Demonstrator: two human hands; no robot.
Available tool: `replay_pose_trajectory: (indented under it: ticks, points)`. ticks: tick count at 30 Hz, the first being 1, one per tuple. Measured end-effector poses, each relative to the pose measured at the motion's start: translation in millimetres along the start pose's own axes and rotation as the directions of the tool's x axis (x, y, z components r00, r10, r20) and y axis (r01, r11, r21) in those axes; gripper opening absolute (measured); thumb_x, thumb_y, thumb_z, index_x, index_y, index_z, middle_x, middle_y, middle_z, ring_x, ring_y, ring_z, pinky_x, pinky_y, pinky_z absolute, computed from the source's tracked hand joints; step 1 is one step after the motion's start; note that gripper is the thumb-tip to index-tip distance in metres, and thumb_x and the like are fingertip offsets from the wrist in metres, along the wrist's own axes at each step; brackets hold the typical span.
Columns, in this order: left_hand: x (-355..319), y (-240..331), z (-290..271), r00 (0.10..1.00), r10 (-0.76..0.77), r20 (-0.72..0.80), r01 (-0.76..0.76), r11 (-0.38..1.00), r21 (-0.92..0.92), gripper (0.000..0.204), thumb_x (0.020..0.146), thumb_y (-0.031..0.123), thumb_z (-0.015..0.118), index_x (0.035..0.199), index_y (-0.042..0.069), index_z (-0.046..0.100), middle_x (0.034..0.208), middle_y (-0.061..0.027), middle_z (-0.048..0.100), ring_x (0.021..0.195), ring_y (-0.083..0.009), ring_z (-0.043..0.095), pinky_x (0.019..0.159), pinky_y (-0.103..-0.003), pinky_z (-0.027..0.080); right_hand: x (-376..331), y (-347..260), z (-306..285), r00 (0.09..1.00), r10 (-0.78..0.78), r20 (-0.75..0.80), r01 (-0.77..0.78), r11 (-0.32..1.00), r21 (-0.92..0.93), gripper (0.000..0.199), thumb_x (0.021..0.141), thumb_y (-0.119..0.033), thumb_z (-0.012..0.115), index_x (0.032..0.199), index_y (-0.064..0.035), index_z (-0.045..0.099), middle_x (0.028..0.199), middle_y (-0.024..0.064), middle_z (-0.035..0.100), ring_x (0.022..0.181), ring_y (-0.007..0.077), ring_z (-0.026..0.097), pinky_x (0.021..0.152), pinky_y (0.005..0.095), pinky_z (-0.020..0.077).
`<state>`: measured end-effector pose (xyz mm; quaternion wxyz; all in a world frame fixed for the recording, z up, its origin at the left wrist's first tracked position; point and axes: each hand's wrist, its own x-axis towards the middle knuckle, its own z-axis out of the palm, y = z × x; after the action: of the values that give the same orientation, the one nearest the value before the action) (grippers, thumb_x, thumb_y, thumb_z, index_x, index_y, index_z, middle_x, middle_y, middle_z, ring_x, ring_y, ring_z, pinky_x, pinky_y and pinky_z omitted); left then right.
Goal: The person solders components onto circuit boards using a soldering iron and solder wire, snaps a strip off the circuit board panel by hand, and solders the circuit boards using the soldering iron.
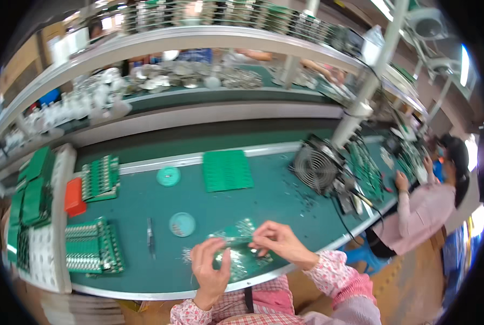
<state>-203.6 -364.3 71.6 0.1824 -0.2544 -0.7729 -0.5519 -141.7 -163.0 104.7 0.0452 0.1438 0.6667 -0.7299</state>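
Observation:
Close to the table's front edge, a green circuit board (241, 259) with shiny glare lies between my hands. My left hand (210, 266) curls its fingers and thumb at the board's left edge, seemingly gripping it. Over the board's right side, my right hand (279, 241) is closed in a pinch; what sits between its fingertips is too small and blurred to name. Another green board (244, 227) with small metal parts shows just beyond my hands. Thin loose metal pins (187, 255) lie by my left hand. A round dish (182, 224) of small parts stands a little farther off.
Tweezers (150, 238) lie left of the dish. Stacked circuit boards (93, 246), a red box (74, 197) and a white rack (60, 216) stand left. Farther back are a round green container (168, 176) and a green panel (227, 170). A fan (313, 167) and a co-worker (420, 211) are right.

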Motion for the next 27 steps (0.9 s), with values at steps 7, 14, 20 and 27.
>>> replay_pose_trajectory:
  ticks: [7, 14, 20, 27]
  points:
    - [-10.1, -17.6, -9.2, 1.000, -0.003, -0.011, 0.003, 1.000, 0.010, 0.013, 0.083, 0.000, 0.066, 0.095, 0.003, 0.066, 0.100, -0.0119, 0.067, 0.094, -0.0288, 0.062, 0.088, -0.040, 0.042, 39.1, -18.5, 6.2, 0.997, 0.067, -0.044, -0.053, 0.962, 0.267, 0.039, 0.097, -0.020, 0.064, 0.126, 0.0035, 0.054, 0.114, 0.0140, 0.068, 0.099, 0.0170, 0.067, 0.081, 0.0284, 0.0582]
    - [-7.6, -6.0, 1.4, 0.997, 0.041, 0.063, -0.043, 0.999, 0.029, 0.005, 0.090, 0.002, 0.061, 0.093, 0.000, 0.064, 0.098, -0.0141, 0.065, 0.094, -0.0302, 0.059, 0.086, -0.040, 0.045, 30.6, -30.0, -25.9, 0.988, 0.012, -0.157, 0.047, 0.929, 0.368, 0.033, 0.096, -0.023, 0.065, 0.120, -0.0009, 0.057, 0.117, 0.0118, 0.067, 0.099, 0.0155, 0.067, 0.083, 0.0287, 0.0570]
    - [-10.7, -11.3, -0.2, 0.998, 0.030, 0.057, -0.033, 0.998, 0.053, 0.004, 0.088, 0.001, 0.062, 0.091, 0.000, 0.064, 0.096, -0.0130, 0.066, 0.092, -0.0300, 0.060, 0.085, -0.040, 0.044, 32.5, -45.1, -32.8, 0.974, -0.027, -0.227, 0.118, 0.910, 0.398, 0.025, 0.098, -0.025, 0.062, 0.114, -0.0059, 0.060, 0.109, 0.0058, 0.068, 0.092, 0.0113, 0.065, 0.077, 0.0272, 0.0558]
    - [-9.5, -13.0, 0.7, 0.996, 0.051, 0.069, -0.055, 0.997, 0.052, 0.008, 0.084, 0.000, 0.067, 0.090, 0.002, 0.065, 0.096, -0.0115, 0.068, 0.091, -0.0299, 0.060, 0.084, -0.041, 0.044, 70.6, -52.4, -55.9, 0.967, -0.013, -0.256, 0.139, 0.864, 0.484, 0.019, 0.095, -0.024, 0.066, 0.107, -0.0105, 0.064, 0.102, 0.0001, 0.069, 0.083, 0.0069, 0.062, 0.075, 0.0263, 0.0505]
